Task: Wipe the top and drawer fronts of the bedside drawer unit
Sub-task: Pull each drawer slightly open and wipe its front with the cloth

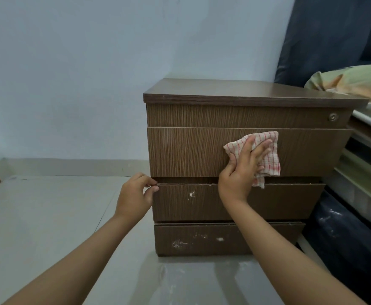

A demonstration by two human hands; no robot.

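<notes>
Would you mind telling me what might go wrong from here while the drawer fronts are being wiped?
1. The left hand pinches the top corner of the third drawer front, beside the gap under the second drawer front; fingers might get nipped if a drawer shifts.
2. The right hand presses the checked cloth against that second front, which could push it inward.
3. White marks on the bottom drawer front may be missed.

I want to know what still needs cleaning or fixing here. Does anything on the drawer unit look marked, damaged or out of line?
Yes. White smudges mark the third drawer front and, more heavily, the bottom drawer front. The drawer fronts also sit unevenly, with a dark gap under the second drawer front, where the right hand presses the cloth.
</notes>
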